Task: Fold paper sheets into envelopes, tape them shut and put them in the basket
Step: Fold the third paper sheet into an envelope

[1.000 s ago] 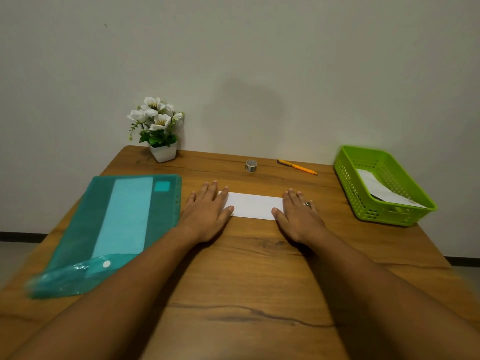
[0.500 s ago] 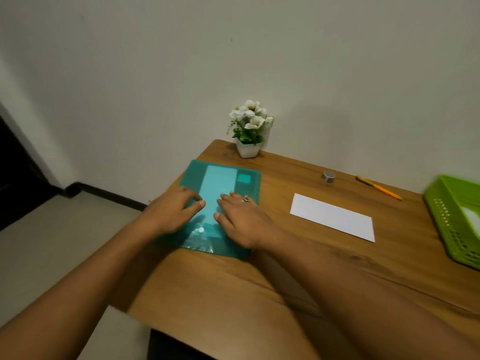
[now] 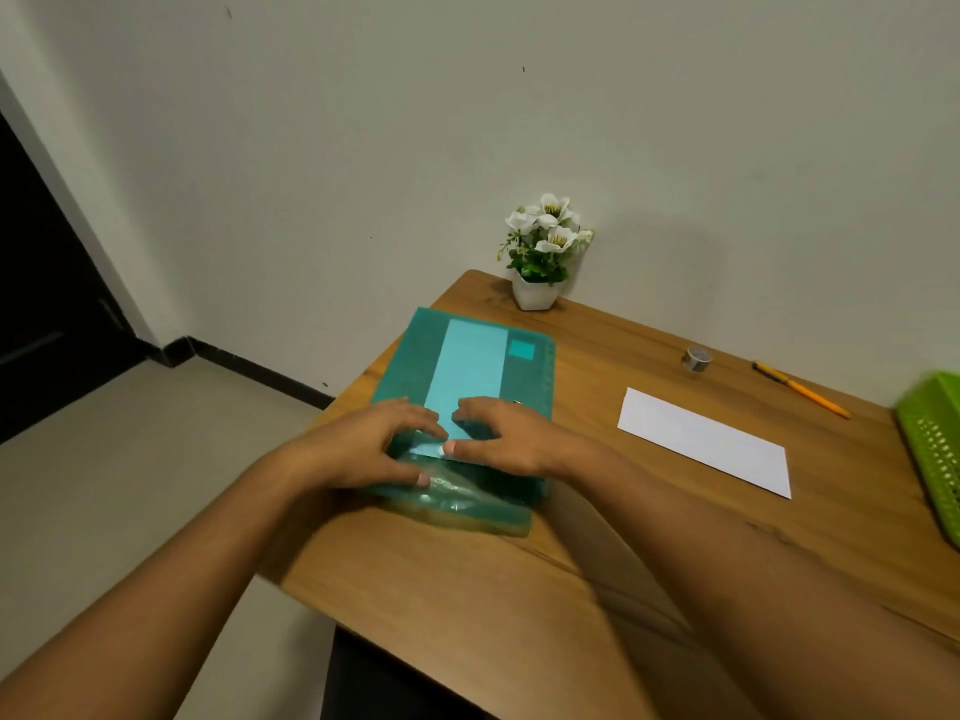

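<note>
Both hands sit on the near end of a teal folder [image 3: 524, 376], which lies flat on the left part of the desk [image 3: 519, 589]. The left hand [image 3: 358, 449] has its fingers [image 3: 415, 415] curled over the folder's mouth and its thumb down on the clear flap [image 3: 467, 504], which is crumpled and bulges up from the desk, so this hand grips the folder at its opening. The right hand [image 3: 509, 441] lies just beside it, fingers bent with their tips on the plastic and the thumb next to a small white snap; whether it pinches anything or only presses cannot be told. Through the plastic a pale sheet [image 3: 470, 361] shows as a long light strip running away from the hands.

A folded white sheet [image 3: 706, 441] lies flat on the desk to the right, well apart from the hands. Beyond it, near the wall, stand a tape roll [image 3: 696, 360] and an orange pencil [image 3: 802, 391]. The green basket [image 3: 930, 444] is at the right edge, partly cut off. A potted white flower [image 3: 537, 293] stands at the far corner just behind the folder.
</note>
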`<state>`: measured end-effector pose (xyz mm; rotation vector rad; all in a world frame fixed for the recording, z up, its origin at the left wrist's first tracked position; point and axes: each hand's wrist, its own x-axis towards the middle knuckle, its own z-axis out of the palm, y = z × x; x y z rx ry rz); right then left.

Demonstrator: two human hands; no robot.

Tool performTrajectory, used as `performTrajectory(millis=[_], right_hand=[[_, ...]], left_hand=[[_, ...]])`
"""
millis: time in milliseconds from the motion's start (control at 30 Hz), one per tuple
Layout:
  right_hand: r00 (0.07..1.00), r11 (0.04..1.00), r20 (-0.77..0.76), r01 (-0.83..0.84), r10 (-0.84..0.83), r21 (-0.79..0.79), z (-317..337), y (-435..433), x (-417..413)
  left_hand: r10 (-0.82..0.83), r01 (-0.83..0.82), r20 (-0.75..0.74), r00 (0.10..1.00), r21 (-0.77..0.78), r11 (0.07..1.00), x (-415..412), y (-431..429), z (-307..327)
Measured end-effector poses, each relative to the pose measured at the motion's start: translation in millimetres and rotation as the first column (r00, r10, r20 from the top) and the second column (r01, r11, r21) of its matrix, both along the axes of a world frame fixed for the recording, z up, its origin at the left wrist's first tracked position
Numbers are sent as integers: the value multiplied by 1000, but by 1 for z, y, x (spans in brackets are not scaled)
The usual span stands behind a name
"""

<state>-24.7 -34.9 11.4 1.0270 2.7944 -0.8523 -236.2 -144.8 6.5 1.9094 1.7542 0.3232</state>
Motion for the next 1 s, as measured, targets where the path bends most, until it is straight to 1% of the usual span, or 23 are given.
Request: performTrajectory(millis=[133, 200, 267, 333, 367, 433, 467, 567, 633, 700, 767, 867, 933, 1000], right_hand=[[1000, 997, -13, -22, 23, 77, -10, 2, 3], [998, 988, -38, -40, 46, 149, -13, 0, 6], [989, 961, -94, -83, 111, 264, -15, -5, 11], [967, 904, -140, -138, 211, 405, -14, -12, 17], [957, 870, -137, -166, 256, 465, -14, -15, 19], [950, 814, -78, -215, 303, 540, -12, -19, 22], [953, 795, -41, -225, 299, 563, -11, -20, 23], [974, 739, 79, -214, 213, 639, -7, -24, 19], [963, 693, 189, -268, 190, 669, -5, -27, 14], [952, 681, 239, -305, 193, 666, -6, -29, 12], [964, 698, 193, -265, 183, 665, -5, -30, 12], [974, 730, 51, -201, 223, 654, -4, -32, 15], [966, 792, -74, -157, 246, 591, 0, -34, 20], [957, 871, -212, -72, 197, 486, 8, -35, 26]], left_hand=[[7, 27, -160, 987, 208, 978, 6, -7, -13], [19, 57, -248, 969, 296, 953, 9, -6, -15], [58, 54, -286, 957, 369, 928, 12, -4, -16], [127, 5, -304, 944, 398, 917, 16, -1, -15], [158, -18, -310, 938, 411, 912, 17, 1, -16], [201, -44, -317, 927, 441, 896, 16, 5, -17], [212, -52, -318, 924, 446, 894, 16, 7, -17], [218, -59, -314, 924, 446, 893, 17, 10, -19], [212, -56, -308, 927, 446, 893, 17, 8, -21], [204, -57, -285, 937, 449, 892, 15, 4, -26], [196, -56, -268, 943, 455, 889, 13, -2, -31], [191, -47, -272, 943, 458, 888, 12, -8, -36], [206, -61, -261, 943, 473, 879, 12, -7, -36], [203, -61, -247, 948, 484, 873, 13, -5, -34]])
